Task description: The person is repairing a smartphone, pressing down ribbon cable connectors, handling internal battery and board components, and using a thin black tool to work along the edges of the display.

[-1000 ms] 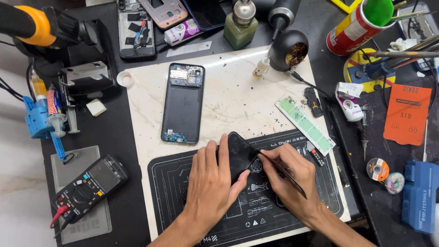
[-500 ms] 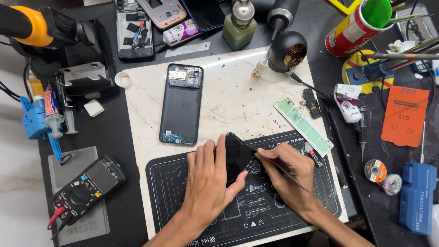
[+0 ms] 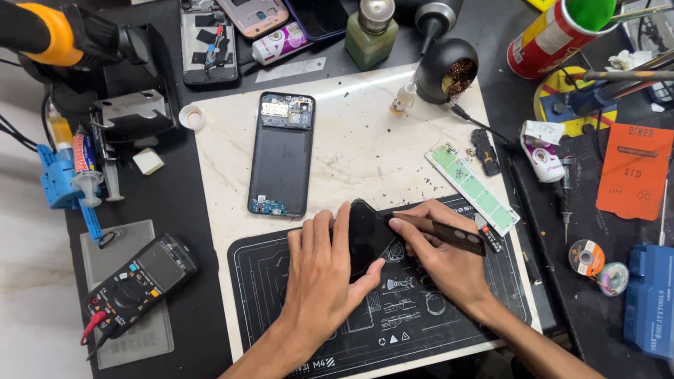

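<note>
Broadly, largest to smallest, places given from the fingers:

Marble slab (image 3: 365, 140): beyond the fingertips, mostly bare between them and the opened phone body (image 3: 282, 154); widest free room for a sweep, though dotted with tiny specks and screws easily scattered.

Black work mat (image 3: 421, 316): under both palms; printed area toward the wrists free, near edge close to the forearms.

Left hand (image 3: 319, 284): fingers spread and pressed flat on the dark phone panel (image 3: 368, 235), thumb hooked under its lower edge; clamped on it. Risk, as a judgement: too much press could flex or crack the panel.

Right hand (image 3: 442, 260): fingers pinched together on a thin dark pry tool (image 3: 449, 235), tip at the panel's right edge. Risk: slipping tip could gouge the panel or jab the left thumb.

Green strip (image 3: 472, 186): just past the right knuckles, easily knocked.

Small bottle (image 3: 401, 98): well beyond, upright, tippable.
</note>
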